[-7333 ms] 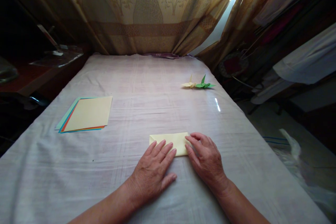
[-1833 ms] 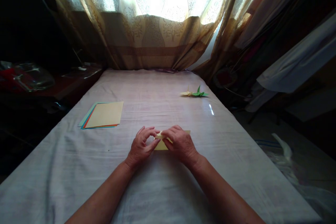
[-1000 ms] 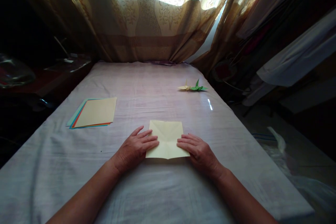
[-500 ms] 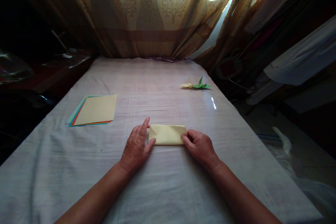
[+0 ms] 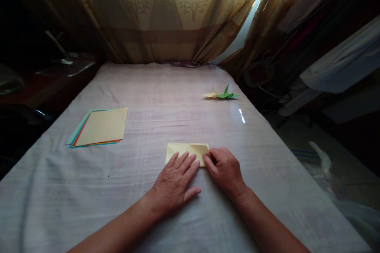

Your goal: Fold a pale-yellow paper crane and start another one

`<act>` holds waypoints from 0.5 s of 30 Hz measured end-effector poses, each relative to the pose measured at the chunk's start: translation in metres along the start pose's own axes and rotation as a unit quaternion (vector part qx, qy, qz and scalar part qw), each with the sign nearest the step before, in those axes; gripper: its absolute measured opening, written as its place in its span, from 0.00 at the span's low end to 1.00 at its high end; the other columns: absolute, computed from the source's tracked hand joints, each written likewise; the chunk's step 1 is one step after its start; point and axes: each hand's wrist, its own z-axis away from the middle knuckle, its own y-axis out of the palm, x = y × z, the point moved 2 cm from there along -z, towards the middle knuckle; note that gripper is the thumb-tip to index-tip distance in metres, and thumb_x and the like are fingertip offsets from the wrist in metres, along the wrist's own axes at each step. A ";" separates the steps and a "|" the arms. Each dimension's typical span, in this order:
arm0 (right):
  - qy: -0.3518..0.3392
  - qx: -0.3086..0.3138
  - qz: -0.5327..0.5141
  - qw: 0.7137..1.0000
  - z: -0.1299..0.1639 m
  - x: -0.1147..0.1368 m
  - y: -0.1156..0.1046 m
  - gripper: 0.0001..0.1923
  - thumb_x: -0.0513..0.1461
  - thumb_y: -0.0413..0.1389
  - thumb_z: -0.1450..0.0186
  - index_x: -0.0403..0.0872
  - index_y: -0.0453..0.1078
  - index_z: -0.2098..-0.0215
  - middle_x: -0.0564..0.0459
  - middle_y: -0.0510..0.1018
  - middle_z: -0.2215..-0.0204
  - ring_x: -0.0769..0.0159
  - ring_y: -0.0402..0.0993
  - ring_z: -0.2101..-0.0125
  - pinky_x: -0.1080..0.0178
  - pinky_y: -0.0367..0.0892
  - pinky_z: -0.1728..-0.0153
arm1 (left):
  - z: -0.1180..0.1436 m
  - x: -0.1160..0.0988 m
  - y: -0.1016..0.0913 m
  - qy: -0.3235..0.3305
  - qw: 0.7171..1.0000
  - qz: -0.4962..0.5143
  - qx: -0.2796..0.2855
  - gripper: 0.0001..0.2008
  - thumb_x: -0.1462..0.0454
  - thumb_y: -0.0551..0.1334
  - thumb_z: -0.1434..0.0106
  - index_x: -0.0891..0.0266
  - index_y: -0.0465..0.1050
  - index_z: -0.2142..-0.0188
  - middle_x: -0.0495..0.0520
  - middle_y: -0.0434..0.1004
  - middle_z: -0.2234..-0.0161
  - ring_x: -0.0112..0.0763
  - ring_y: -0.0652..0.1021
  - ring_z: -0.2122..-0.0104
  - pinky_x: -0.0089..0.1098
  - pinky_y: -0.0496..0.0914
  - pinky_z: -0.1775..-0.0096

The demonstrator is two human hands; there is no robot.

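Note:
A pale yellow paper (image 5: 185, 149), folded in half into a rectangle, lies on the white cloth-covered table (image 5: 166, 99) in front of me. My left hand (image 5: 175, 184) lies flat, fingers spread, pressing the paper's near edge. My right hand (image 5: 224, 168) presses the paper's right end with its fingertips. Part of the paper's near edge is hidden under my fingers.
A stack of coloured paper sheets (image 5: 99, 127) lies to the left, yellow on top. Two folded paper cranes, yellow (image 5: 210, 95) and green (image 5: 228, 95), sit at the far right. Curtains (image 5: 166, 16) hang behind the table. Dark clutter borders both sides.
The unfolded square sheet was folded in half a second ago. Since half a second ago my left hand moved from the paper's left end onto its near edge, flat.

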 end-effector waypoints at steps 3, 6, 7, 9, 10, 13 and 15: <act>-0.010 -0.016 -0.008 1.000 0.001 -0.001 0.003 0.10 0.40 0.51 0.34 0.48 0.69 0.72 0.53 0.74 0.77 0.63 0.68 0.71 0.63 0.59 0.66 | -0.001 0.001 -0.001 -0.007 1.000 0.003 0.016 0.33 0.45 0.53 0.33 0.59 0.55 0.34 0.59 0.59 0.35 0.47 0.60 0.35 0.49 0.50 0.35; 0.006 -0.017 -0.016 1.000 0.002 -0.004 0.006 0.09 0.40 0.51 0.34 0.46 0.72 0.62 0.52 0.75 0.74 0.62 0.69 0.70 0.61 0.60 0.64 | -0.002 0.001 -0.003 -0.009 1.000 0.008 0.024 0.34 0.44 0.53 0.34 0.59 0.56 0.34 0.59 0.60 0.35 0.48 0.60 0.35 0.51 0.49 0.36; 0.012 -0.018 -0.018 1.000 0.002 -0.005 0.006 0.10 0.40 0.51 0.34 0.46 0.72 0.59 0.52 0.75 0.74 0.62 0.69 0.70 0.61 0.61 0.64 | -0.002 0.000 -0.004 -0.008 1.000 0.010 0.023 0.35 0.44 0.53 0.34 0.60 0.56 0.34 0.60 0.60 0.35 0.48 0.60 0.35 0.51 0.49 0.36; 0.019 -0.021 -0.024 0.999 0.002 -0.006 0.007 0.13 0.40 0.51 0.34 0.45 0.71 0.55 0.53 0.74 0.75 0.62 0.69 0.71 0.61 0.62 0.64 | -0.003 0.000 -0.005 -0.007 1.000 0.014 0.022 0.35 0.43 0.53 0.34 0.59 0.56 0.34 0.60 0.60 0.35 0.49 0.60 0.36 0.51 0.49 0.36; 0.020 -0.023 -0.026 0.999 0.002 -0.005 0.007 0.14 0.40 0.51 0.34 0.45 0.70 0.53 0.54 0.74 0.76 0.62 0.69 0.71 0.60 0.62 0.63 | -0.004 0.000 -0.005 -0.009 1.000 0.016 0.023 0.35 0.43 0.53 0.34 0.59 0.56 0.34 0.59 0.60 0.35 0.48 0.60 0.35 0.51 0.49 0.36; 0.016 -0.025 -0.027 0.999 0.002 -0.005 0.006 0.16 0.40 0.51 0.35 0.44 0.69 0.51 0.55 0.73 0.76 0.62 0.69 0.72 0.60 0.62 0.63 | -0.004 0.000 -0.006 -0.011 0.999 0.018 0.030 0.36 0.43 0.53 0.34 0.59 0.56 0.35 0.58 0.60 0.35 0.48 0.60 0.35 0.50 0.49 0.35; 0.014 -0.025 -0.026 0.999 0.002 -0.004 0.006 0.16 0.40 0.51 0.35 0.43 0.69 0.50 0.55 0.73 0.76 0.63 0.69 0.72 0.60 0.62 0.63 | -0.005 0.000 -0.006 -0.011 0.999 0.017 0.038 0.36 0.43 0.53 0.34 0.60 0.56 0.35 0.59 0.59 0.35 0.49 0.60 0.35 0.51 0.49 0.36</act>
